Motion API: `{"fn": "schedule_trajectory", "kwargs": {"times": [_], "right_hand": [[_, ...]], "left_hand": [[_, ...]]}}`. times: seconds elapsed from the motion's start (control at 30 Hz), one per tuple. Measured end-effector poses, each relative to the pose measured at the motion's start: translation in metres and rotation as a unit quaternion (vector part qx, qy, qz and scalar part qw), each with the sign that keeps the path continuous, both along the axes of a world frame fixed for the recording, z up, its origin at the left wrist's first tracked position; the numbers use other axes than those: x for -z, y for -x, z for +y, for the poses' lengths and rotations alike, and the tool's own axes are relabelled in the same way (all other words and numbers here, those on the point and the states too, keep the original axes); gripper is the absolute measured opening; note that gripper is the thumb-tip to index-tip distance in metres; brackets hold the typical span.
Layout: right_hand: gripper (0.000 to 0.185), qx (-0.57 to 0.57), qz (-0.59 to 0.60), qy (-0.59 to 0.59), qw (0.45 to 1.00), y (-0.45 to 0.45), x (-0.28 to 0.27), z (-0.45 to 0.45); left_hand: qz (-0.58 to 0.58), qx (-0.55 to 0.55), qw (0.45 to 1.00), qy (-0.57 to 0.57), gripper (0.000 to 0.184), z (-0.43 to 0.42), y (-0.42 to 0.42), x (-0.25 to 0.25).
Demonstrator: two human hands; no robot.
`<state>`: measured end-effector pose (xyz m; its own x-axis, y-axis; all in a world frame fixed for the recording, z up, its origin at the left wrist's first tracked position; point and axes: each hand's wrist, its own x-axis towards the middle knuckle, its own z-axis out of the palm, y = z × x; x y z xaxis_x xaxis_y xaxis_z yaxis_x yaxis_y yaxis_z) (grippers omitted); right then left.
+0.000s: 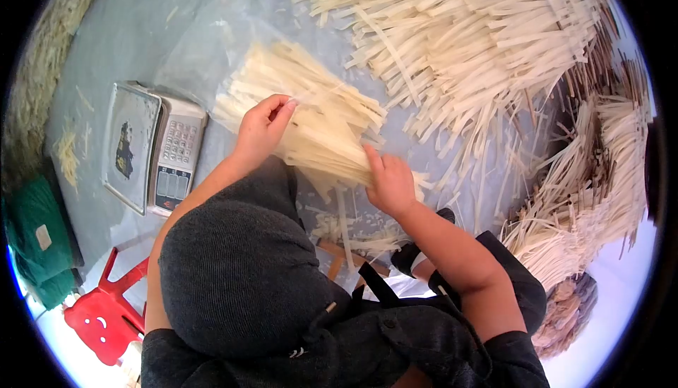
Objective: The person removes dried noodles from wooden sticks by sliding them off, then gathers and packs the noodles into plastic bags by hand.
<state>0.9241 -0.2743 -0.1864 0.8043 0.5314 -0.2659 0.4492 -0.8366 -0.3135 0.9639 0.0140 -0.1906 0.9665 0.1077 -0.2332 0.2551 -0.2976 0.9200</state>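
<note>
Over my knee lies a clear plastic bag [321, 109] filled with flat, pale yellow dried strips, like wide dry noodles. My left hand [263, 132] is on its upper face, thumb and index finger pinched together on what looks like a bit of the film. My right hand [393, 182] grips the bag's right-hand end, its fingers partly hidden beneath. A few strip ends [421, 182] stick out beside that hand.
A digital scale [169, 151] with a metal pan stands on the left. Large heaps of strips [466, 28] and more bundles [593, 176] lie to the right. A red chair [106, 321], a green bag [42, 236] and a wooden stool [339, 257] are nearby.
</note>
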Motion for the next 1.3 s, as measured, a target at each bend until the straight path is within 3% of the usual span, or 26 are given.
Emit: {"fn": "schedule_trajectory", "kwargs": {"times": [0.07,0.3,0.37,0.5,0.6,0.7,0.77,0.9,1.0,1.1,1.17,1.3], "right_hand": [[0.086,0.031,0.026,-0.014,0.999,0.01,0.007,-0.006],[0.091,0.013,0.062,-0.01,0.998,0.019,0.017,-0.004],[0.091,0.071,0.064,-0.034,0.995,0.004,0.023,-0.001],[0.089,0.065,-0.008,0.015,0.998,-0.038,0.014,0.009],[0.081,-0.008,-0.082,0.029,0.996,-0.047,0.013,0.022],[0.081,0.028,-0.027,0.012,0.999,-0.037,-0.003,0.055],[0.082,0.056,0.082,-0.003,0.995,-0.029,-0.012,0.071],[0.083,0.039,0.11,0.01,0.993,-0.021,-0.016,0.08],[0.086,-0.011,0.045,-0.016,0.999,-0.024,-0.006,0.084],[0.071,-0.055,-0.048,-0.022,0.997,-0.046,-0.003,0.093],[0.047,-0.07,-0.092,-0.038,0.993,-0.076,-0.012,0.104],[0.026,-0.123,-0.089,-0.037,0.988,-0.114,-0.039,0.115]], "left_hand": [[0.017,-0.028,0.997,0.071,0.021,-0.002,0.003,0.001],[0.001,0.001,0.995,0.103,0.026,0.004,0.006,0.007],[-0.01,0.043,0.998,0.049,0.024,0.01,0.006,0.003],[0.017,0.045,0.998,0.045,0.024,0.006,0.008,-0.009],[-0.037,0.035,0.999,0.02,0.023,-0.003,0.008,-0.015],[-0.015,0.046,0.999,-0.004,0.023,-0.009,0.006,-0.023],[-0.043,0.032,0.999,-0.01,0.024,-0.008,0.005,-0.02],[-0.044,0.08,0.994,-0.053,0.026,-0.004,0.008,-0.024],[-0.041,0.069,0.996,-0.034,0.024,-0.002,0.009,-0.017],[0.047,0.104,0.993,0.036,0.023,0.0,0.009,-0.024],[0.117,0.084,0.956,0.255,0.022,-0.002,0.007,-0.029],[0.089,0.048,0.933,0.347,0.018,-0.008,0.0,-0.036]]}}
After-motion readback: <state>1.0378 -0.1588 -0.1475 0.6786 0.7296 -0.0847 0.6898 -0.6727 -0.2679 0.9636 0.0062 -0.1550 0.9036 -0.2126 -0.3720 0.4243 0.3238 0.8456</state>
